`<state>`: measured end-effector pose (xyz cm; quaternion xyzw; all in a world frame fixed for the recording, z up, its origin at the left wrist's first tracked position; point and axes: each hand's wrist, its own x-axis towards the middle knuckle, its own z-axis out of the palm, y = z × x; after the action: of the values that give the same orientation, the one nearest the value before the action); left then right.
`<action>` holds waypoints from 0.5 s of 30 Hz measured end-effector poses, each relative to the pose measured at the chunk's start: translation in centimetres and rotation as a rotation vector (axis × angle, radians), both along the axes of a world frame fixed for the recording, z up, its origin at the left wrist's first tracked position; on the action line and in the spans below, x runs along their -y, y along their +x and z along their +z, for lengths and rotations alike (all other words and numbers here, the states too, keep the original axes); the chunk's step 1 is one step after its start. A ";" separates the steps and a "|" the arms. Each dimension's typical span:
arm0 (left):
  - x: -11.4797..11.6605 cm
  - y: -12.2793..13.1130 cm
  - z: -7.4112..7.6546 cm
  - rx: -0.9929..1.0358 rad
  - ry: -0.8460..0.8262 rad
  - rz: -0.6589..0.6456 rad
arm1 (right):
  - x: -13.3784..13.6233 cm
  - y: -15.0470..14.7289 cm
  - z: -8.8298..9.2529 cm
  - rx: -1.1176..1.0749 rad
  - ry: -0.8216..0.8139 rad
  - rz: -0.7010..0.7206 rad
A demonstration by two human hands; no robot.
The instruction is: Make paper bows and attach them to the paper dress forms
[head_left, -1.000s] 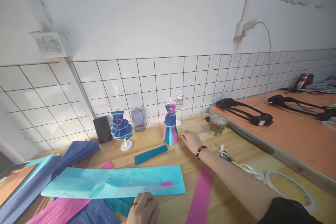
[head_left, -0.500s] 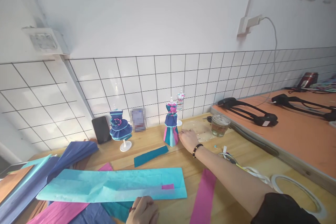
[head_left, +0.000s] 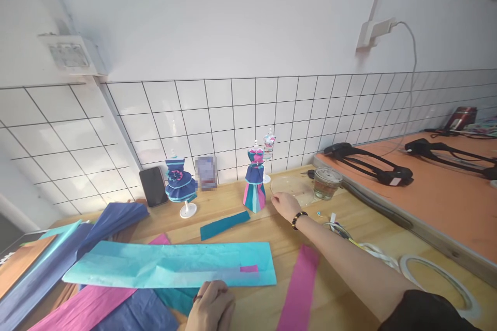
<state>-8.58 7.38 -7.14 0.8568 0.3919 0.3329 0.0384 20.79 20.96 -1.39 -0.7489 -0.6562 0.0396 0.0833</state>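
Note:
My right hand [head_left: 285, 206], with a beaded bracelet on its wrist, is closed at the near edge of a clear round plate [head_left: 292, 189]; whether its fingers hold anything is too small to tell. Just left of it stands a small mannequin in a blue, pink and teal dress [head_left: 254, 181]. My left hand [head_left: 213, 304] rests with curled fingers at the lower edge of a light-blue paper sheet [head_left: 174, 264]; anything in its fingers is hidden. A small pink piece [head_left: 249, 269] lies on that sheet. A teal strip [head_left: 225, 225] lies beyond it.
A mannequin in a blue dress [head_left: 180, 181] and a phone [head_left: 154, 186] stand at the back left. A lidded glass cup [head_left: 326, 183] sits beyond my right hand. White tape rolls [head_left: 440, 269] and a pink strip [head_left: 301, 289] lie at the right.
My right hand has moved slightly right, away from the multicoloured dress. The view has shifted a little. My left hand keeps its place by the light-blue sheet.

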 end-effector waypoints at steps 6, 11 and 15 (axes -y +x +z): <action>1.0 0.4 1.8 -0.023 -0.138 0.018 | 3.7 0.4 0.8 -0.113 0.052 0.110; 1.7 0.7 4.0 -0.113 -0.199 0.050 | 9.4 -3.1 1.2 -0.238 0.081 0.381; 1.9 0.7 4.3 -0.137 -0.214 0.066 | 13.0 -6.6 1.0 -0.285 0.036 0.572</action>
<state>-7.84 5.47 -2.87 0.8552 0.4548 0.2311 0.0917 14.21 7.98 -0.38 -0.5195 -0.8225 0.1543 0.1728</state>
